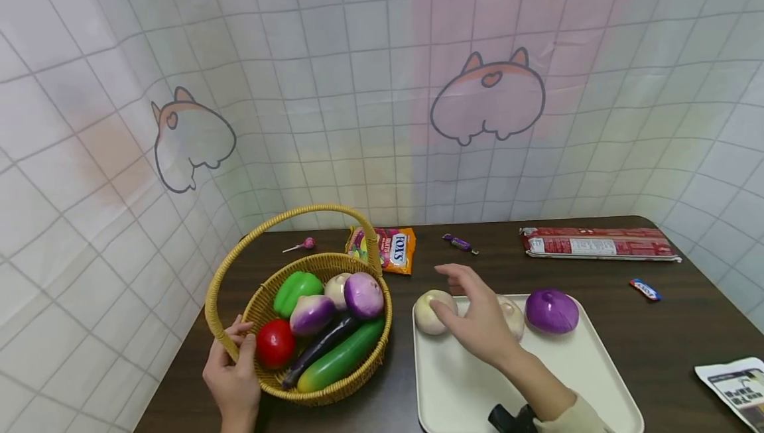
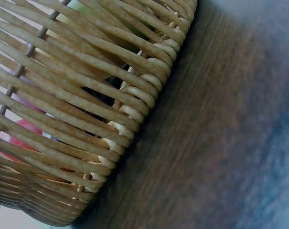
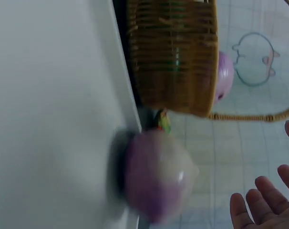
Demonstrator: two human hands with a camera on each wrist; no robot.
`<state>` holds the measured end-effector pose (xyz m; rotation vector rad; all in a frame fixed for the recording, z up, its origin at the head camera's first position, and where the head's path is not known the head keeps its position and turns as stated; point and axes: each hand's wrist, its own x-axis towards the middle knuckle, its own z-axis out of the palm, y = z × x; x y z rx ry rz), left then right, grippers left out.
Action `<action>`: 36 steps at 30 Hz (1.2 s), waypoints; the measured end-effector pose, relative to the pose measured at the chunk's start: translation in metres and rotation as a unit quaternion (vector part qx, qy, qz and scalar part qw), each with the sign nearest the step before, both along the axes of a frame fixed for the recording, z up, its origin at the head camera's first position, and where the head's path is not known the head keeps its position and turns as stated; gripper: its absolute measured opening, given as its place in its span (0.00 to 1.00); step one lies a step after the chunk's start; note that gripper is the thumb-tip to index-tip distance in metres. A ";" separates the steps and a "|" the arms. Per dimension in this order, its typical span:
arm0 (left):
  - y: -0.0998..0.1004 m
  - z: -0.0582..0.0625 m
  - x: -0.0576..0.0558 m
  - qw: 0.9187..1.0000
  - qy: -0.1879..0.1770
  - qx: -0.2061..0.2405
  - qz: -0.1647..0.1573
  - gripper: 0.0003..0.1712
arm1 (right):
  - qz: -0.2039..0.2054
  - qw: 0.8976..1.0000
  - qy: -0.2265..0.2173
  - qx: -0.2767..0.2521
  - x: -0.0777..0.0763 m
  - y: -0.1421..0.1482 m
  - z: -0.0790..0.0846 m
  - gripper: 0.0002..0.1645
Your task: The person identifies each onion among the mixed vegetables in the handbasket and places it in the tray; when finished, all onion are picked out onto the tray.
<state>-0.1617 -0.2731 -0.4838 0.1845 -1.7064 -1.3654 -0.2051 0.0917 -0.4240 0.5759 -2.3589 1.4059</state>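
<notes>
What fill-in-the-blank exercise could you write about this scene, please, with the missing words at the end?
1. The person's bare left hand holds the round, yellow wicker basket by its arched ____.
2. The bare right hand is above the white, rectangular ____.
3. In the basket, the round, glossy tomato is ____.
4. In the head view, the round, shiny purple onion lies to the ____ of the basket.
Missing words: handle; tray; red; right.

The basket (image 1: 340,391) is rough wicker — the purple-white turnip (image 3: 156,174) smooth, glossy.
</notes>
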 end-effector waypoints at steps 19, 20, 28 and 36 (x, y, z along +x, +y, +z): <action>-0.001 0.006 0.002 1.000 0.009 -0.013 -0.003 0.10 | 0.075 0.997 -0.029 -0.013 -0.006 -0.095 -0.012 0.37; -0.001 0.006 0.002 1.000 0.008 -0.014 -0.001 0.09 | 0.075 0.997 -0.031 -0.014 -0.008 -0.098 -0.012 0.37; 0.001 0.002 0.002 1.000 0.008 -0.027 0.007 0.08 | 0.114 0.991 -0.064 0.004 -0.021 -0.107 -0.009 0.38; 0.000 0.002 0.002 1.000 0.013 -0.028 0.002 0.09 | 0.150 0.980 -0.102 0.083 -0.029 -0.109 -0.007 0.46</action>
